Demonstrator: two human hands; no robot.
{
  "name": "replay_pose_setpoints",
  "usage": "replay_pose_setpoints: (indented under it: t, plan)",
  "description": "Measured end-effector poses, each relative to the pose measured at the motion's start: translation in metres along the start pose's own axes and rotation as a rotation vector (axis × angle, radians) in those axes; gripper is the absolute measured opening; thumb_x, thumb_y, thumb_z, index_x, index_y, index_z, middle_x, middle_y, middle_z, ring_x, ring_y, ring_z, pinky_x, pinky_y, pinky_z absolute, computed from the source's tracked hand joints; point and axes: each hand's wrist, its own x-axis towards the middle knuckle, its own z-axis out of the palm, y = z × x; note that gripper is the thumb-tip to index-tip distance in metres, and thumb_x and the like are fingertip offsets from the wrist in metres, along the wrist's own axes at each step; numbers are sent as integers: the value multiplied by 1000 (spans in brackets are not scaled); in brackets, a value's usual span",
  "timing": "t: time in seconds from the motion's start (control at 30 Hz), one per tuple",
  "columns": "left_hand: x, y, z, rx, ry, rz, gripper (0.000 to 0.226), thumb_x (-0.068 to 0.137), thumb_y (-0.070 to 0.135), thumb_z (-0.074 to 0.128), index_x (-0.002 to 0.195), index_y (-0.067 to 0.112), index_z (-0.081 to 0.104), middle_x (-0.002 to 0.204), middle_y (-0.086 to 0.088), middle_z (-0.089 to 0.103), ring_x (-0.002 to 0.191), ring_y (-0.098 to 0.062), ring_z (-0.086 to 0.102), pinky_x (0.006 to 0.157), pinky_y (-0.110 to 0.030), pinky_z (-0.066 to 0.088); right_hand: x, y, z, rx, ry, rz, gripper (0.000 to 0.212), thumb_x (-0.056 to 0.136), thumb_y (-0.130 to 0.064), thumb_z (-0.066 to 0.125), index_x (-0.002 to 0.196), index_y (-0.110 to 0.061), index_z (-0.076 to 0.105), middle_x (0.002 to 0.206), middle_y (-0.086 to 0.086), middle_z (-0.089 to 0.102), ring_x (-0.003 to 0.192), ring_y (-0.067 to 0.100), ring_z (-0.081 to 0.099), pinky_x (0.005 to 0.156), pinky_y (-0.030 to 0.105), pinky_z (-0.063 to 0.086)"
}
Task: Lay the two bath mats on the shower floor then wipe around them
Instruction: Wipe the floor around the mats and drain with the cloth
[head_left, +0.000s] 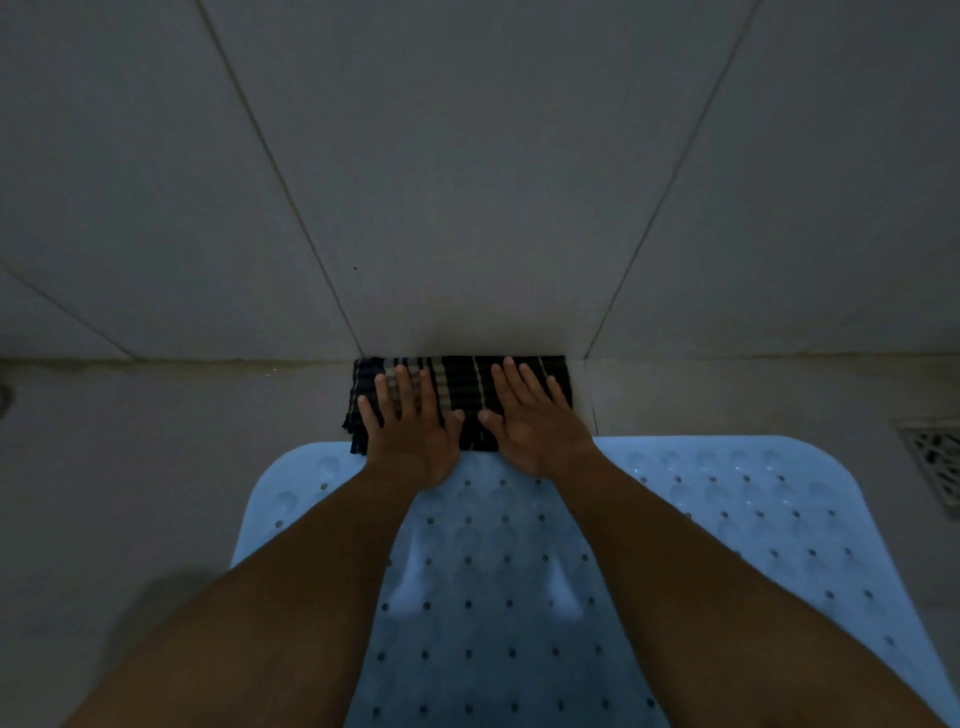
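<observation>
A pale blue rubber bath mat (727, 519) with rows of small holes lies flat on the shower floor, filling the lower middle of the view. Just beyond its far edge, against the wall, lies a folded dark striped cloth (457, 384). My left hand (410, 431) presses flat on the cloth's left half with fingers spread. My right hand (535, 421) presses flat on its right half, fingers straight. Both forearms reach over the mat. I see only one mat; the lower edge of the view cuts it off.
A tiled wall (467, 182) rises right behind the cloth. A metal floor drain grate (935, 462) sits at the right edge beside the mat. Grey floor tile (156, 467) shows to the left of the mat.
</observation>
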Motion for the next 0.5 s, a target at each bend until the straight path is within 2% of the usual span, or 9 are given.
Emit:
replay_pose_setpoints:
  t: [0.27,0.5]
  plan:
    - [0,-2,-1,1,41,60,76,101,57,10,156,11,-15,162,-16,-24,147,-30,-28,117,-58,-14,-3,2,1,32,10,31,66,104,-53,16,156,-24,-13,163,7,-23,150,18,-19,120,38,-14]
    - [0,9,2,2,25,37,67,101,54,7,154,25,-23,160,-14,-29,146,-31,-31,116,-60,-16,-5,10,-2,21,17,3,67,104,-53,17,157,-24,-11,163,7,-21,151,19,-18,121,37,-12]
